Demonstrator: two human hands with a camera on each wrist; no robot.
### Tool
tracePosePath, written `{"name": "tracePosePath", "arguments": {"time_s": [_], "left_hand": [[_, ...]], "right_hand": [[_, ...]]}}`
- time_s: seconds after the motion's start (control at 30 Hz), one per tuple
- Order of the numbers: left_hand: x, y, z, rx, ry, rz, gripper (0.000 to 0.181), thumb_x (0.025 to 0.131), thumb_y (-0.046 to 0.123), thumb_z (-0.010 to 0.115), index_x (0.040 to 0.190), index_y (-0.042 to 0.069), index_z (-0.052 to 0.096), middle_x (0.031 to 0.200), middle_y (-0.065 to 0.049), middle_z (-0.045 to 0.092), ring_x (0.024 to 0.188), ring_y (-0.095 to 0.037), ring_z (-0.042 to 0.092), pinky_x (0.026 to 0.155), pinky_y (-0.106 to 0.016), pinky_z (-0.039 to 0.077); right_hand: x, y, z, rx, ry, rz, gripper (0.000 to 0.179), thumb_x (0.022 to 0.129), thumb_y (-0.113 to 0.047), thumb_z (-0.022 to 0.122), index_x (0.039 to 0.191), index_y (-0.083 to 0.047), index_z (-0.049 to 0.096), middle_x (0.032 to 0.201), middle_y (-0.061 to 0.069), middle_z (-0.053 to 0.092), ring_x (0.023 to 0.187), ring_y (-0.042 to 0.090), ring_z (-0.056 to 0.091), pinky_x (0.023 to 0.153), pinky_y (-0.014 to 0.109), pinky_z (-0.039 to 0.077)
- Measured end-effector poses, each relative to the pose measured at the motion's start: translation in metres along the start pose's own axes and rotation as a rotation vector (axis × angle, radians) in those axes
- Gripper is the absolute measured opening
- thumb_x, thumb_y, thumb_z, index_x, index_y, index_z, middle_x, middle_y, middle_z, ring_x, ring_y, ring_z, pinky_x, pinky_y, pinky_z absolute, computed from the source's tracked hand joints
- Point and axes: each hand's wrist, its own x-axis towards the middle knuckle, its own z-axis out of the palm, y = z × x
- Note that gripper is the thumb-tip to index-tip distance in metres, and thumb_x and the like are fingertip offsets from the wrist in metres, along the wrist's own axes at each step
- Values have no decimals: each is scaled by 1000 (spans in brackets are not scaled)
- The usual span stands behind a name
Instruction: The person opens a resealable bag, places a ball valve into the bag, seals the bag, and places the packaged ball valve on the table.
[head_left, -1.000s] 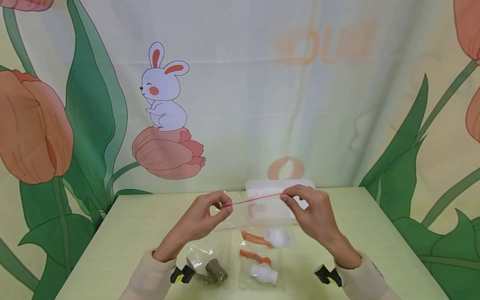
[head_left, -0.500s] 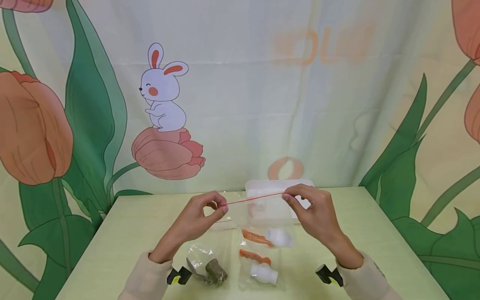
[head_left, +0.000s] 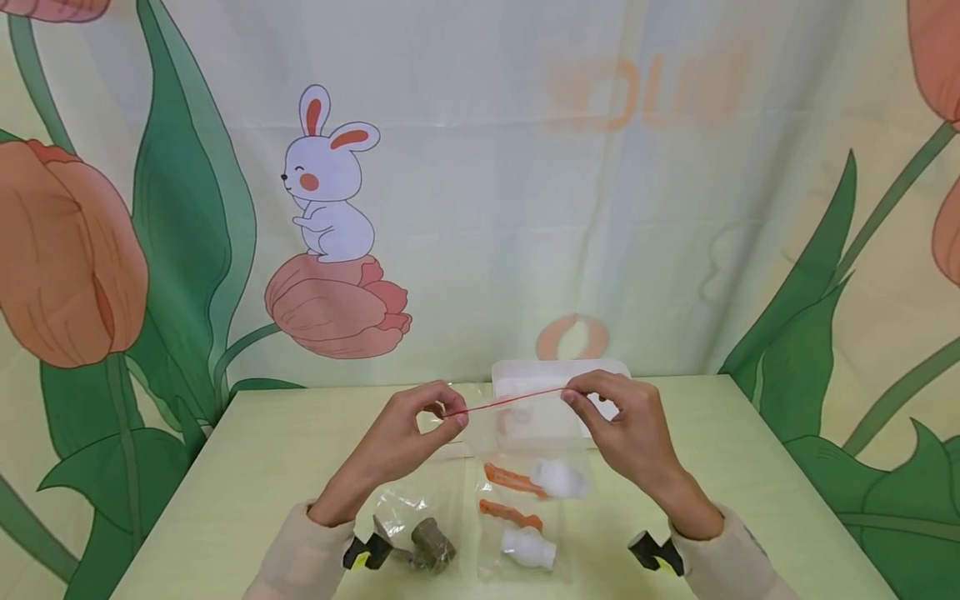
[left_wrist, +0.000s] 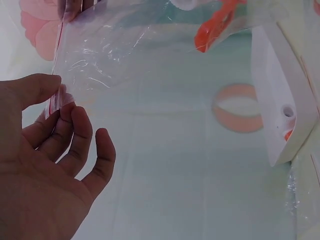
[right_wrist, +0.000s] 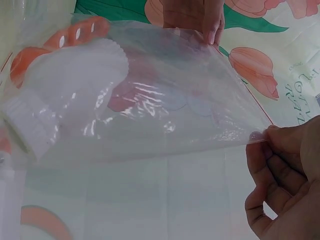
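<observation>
A clear zip-lock bag (right_wrist: 170,120) with a red seal line is stretched between both hands. My left hand (head_left: 412,429) pinches one end of its seal between thumb and fingertips; in the left wrist view, the outer fingers of this hand (left_wrist: 55,150) are bent loosely. At the other end, my right hand (head_left: 626,421) pinches the corner with thumb and forefinger. A white rounded piece (right_wrist: 75,95) with a short neck and a twisted orange piece (right_wrist: 80,32) lie inside, at the bag's bottom.
On the table (head_left: 247,483), a second clear bag holds a white piece (head_left: 528,547) and an orange strip (head_left: 510,512). Left of it, another bag contains a brown-grey cylindrical piece (head_left: 432,543). A white tray (head_left: 622,371) stands at the back, with more clear bags (head_left: 450,450) beside it.
Half a second ago my left hand was slightly farther left; it has come back a little to the right. Both hands keep their pinch on the bag's seal.
</observation>
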Motion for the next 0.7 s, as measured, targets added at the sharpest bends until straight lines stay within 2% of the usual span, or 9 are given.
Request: {"name": "tracePosePath", "arguments": {"time_s": [0.17,0.43,0.7], "left_hand": [[0,3,2,23,-3,-6,7,93,12,65,91,19,65,85,8,63,86,-9,59,84,-32,53],[0,4,6,34,-16,-18,5,95,20,64,94,15,65,89,9,65,89,-8,59,85,-30,52],[3,6,10,17,-6,-13,3,94,15,64,93,15,67,89,7,65,93,-9,61,90,-38,54]], "right_hand": [[0,-1,0,7,4,4,17,77,0,79,88,-12,74,79,-3,73,70,9,63,62,16,44],[-1,-1,0,-2,4,10,16,77,0,79,88,-12,75,79,-3,73,70,8,63,64,16,44],[-1,-1,1,0,-5,14,16,77,0,79,88,-11,74,80,-3,73,71,9,64,65,16,46]]}}
